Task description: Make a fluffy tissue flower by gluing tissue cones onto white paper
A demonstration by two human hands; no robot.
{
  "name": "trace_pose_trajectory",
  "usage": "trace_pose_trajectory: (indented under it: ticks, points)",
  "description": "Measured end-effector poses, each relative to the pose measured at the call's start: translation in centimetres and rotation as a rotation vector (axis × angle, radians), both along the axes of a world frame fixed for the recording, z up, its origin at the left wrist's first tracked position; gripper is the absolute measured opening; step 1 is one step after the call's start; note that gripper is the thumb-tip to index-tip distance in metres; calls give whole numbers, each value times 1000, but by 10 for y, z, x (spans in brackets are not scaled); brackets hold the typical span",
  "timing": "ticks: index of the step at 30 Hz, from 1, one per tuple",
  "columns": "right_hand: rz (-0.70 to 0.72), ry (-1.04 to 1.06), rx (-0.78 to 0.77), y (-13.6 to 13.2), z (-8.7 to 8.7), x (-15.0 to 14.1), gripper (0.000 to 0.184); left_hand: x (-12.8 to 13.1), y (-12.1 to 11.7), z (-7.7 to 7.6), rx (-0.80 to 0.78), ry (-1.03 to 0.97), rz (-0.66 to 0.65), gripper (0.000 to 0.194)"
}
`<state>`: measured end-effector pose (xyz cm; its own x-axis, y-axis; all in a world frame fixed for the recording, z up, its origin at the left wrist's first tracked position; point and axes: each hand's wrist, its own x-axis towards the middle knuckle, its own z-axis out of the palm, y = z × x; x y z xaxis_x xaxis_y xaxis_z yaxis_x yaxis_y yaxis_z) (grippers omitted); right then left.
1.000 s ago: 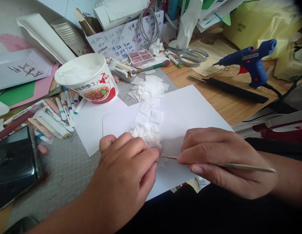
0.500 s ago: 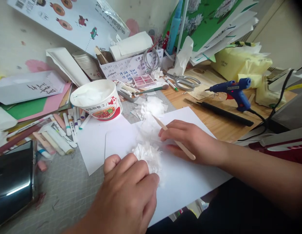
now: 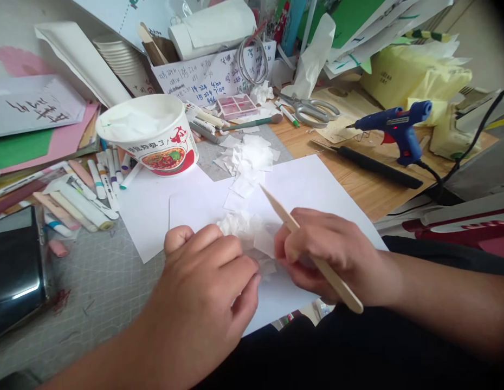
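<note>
My left hand (image 3: 203, 281) is closed around a ruffled white paper cluster (image 3: 236, 223), whose loose edges show beyond the knuckles. In my right hand (image 3: 329, 252) lies a pointed wooden stick (image 3: 341, 287), its tip angled up to the left. A thin white paper piece (image 3: 263, 238) sits between the cluster and my right fingertips, which appear to pinch it. Both hands are over a white sheet (image 3: 317, 184). Beyond them is a loose pile of small white paper squares (image 3: 252, 160). The underside of the cluster is hidden by my left hand.
A paper bowl (image 3: 182, 138) with white material inside stands behind the left hand. Markers (image 3: 101, 179) and a dark phone-like device (image 3: 16, 276) lie left. Scissors (image 3: 311, 111), a black-handled tool (image 3: 374, 168) and a blue glue gun (image 3: 402, 127) are on the right.
My right hand has drawn back from the paper pile toward me, bringing the stick and apparently a paper piece beside the cluster. My left hand keeps its hold. The view has tilted down.
</note>
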<state>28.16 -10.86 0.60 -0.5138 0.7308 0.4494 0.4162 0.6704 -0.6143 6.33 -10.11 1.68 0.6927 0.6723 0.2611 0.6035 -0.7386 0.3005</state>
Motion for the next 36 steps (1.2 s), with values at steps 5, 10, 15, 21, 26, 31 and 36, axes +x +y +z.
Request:
trace_pose_trajectory:
  ticks: [5, 10, 15, 21, 26, 31, 36]
  points:
    - [51, -83, 0, -6, -8, -1, 19, 0, 4, -2, 60, 23, 40, 24]
    - [134, -70, -51, -5, -8, 2, 18, 1, 6, -3, 57, -17, 57, 14]
    - [134, 97, -91, -8, -1, 13, 15, 0, 6, -4, 8, 6, 7, 23]
    - [-241, 362, -319, -11, 11, 38, 36, -1, 6, -4, 13, 41, -20, 30]
    - [-186, 308, -531, -17, 18, 40, 41, 0, 8, -5, 19, 69, -32, 31]
    - [-55, 133, -514, -16, 20, 27, 41, 0, 9, -6, 56, 48, -58, 28]
    - [-21, 111, -498, -11, 14, 20, 41, 0, 8, -8, 55, 34, -61, 27]
